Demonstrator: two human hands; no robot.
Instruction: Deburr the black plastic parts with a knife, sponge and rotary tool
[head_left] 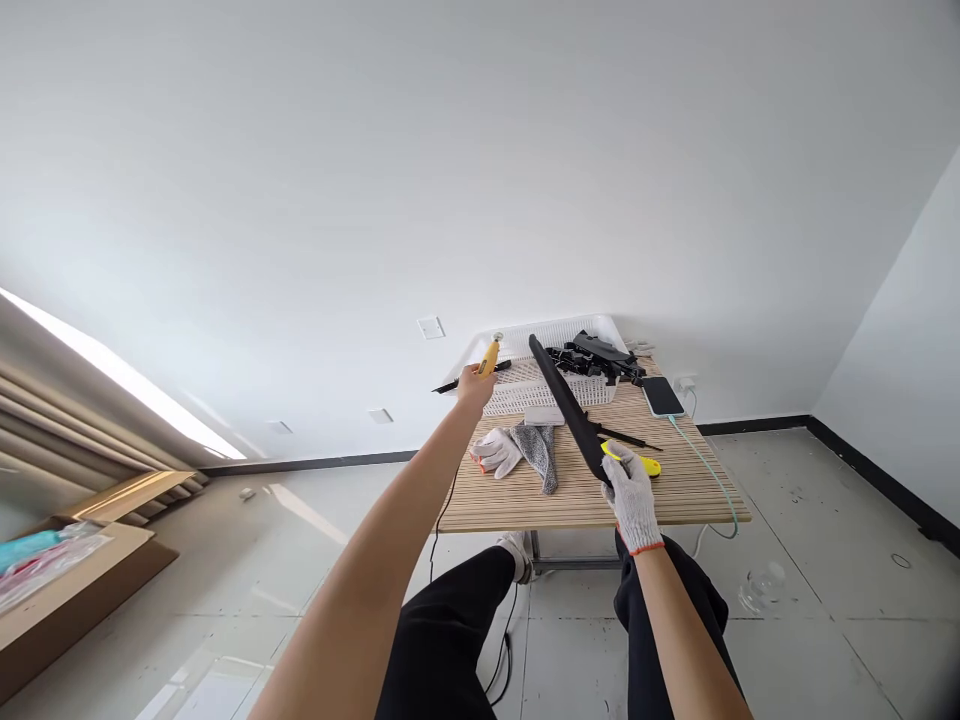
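Note:
My left hand, bare and stretched far forward, is closed round a slim yellow rotary tool with a small round head. It is over the left side of the white plastic basket. A thin black strip passes by the same hand; I cannot tell whether it is held. My right hand, in a white knit glove with an orange cuff, grips the lower end of a long black plastic bar, which tilts up and left. Beside that glove, a yellow-handled tool lies partly hidden.
Several black parts fill the basket's right side. On the slatted table lie another glove, a grey cloth, black rods and a phone on a cable. An open cardboard box stands left.

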